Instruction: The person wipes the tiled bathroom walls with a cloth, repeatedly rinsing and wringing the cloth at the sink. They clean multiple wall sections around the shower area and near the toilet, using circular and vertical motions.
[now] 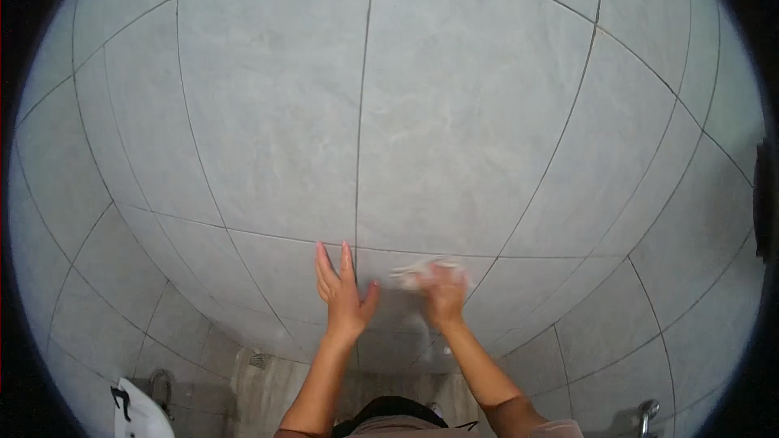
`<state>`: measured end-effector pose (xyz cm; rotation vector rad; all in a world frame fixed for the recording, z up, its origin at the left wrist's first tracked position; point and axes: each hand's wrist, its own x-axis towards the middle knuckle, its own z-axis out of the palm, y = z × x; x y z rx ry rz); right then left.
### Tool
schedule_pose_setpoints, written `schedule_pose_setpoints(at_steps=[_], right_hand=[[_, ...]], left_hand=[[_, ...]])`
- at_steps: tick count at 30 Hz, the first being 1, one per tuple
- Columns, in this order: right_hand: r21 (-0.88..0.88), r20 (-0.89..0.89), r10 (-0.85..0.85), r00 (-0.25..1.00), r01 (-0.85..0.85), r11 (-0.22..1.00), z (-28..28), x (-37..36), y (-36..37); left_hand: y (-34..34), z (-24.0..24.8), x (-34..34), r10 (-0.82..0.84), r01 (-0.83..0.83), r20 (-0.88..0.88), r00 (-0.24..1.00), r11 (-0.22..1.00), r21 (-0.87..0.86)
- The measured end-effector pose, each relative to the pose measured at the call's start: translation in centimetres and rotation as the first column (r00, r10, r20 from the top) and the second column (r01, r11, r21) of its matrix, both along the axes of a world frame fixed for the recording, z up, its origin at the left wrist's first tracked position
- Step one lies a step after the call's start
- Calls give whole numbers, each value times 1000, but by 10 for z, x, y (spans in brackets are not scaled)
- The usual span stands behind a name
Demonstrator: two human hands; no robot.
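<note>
A wall of large grey tiles [276, 130] with dark joints fills most of the view in front of me. My left hand [345, 296] rests on or just off the tiles, its fingers stretched out and spread, with nothing in it. To its right, my right hand [445, 296] presses a whitish cloth [410, 274] against the wall, just below a horizontal joint. Both the hand and the cloth are smeared by motion. Part of the cloth is hidden under the fingers.
At the lower left stands a white fixture [142, 414] with a small black piece on it. A metal fitting [648, 415] sticks out at the lower right. Below is a light brown floor [268, 393] with a small drain grate [259, 360]. Something dark [761, 203] hangs at the right edge.
</note>
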<state>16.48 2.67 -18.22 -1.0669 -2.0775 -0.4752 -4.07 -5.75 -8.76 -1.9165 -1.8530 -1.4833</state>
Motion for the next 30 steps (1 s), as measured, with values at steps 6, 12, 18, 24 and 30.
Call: schedule_pose_setpoints(at_steps=[6, 12, 18, 24, 30], right_hand=[[272, -795, -3, 606, 361, 892, 182, 5, 16], [264, -11, 195, 981, -186, 947, 218, -116, -2], [426, -315, 28, 949, 116, 897, 141, -70, 19], [448, -340, 72, 938, 94, 889, 262, -159, 1], [242, 240, 359, 902, -413, 878, 163, -183, 0]], left_hand=[[-5, 9, -39, -44, 44, -4, 999, 999, -10], [3, 10, -45, -43, 41, 32, 999, 996, 81], [-14, 17, -82, 45, -46, -48, 998, 999, -18], [-7, 8, -103, 82, -81, -29, 996, 996, 28], [-8, 0, -160, 126, -122, -29, 992, 985, 122]])
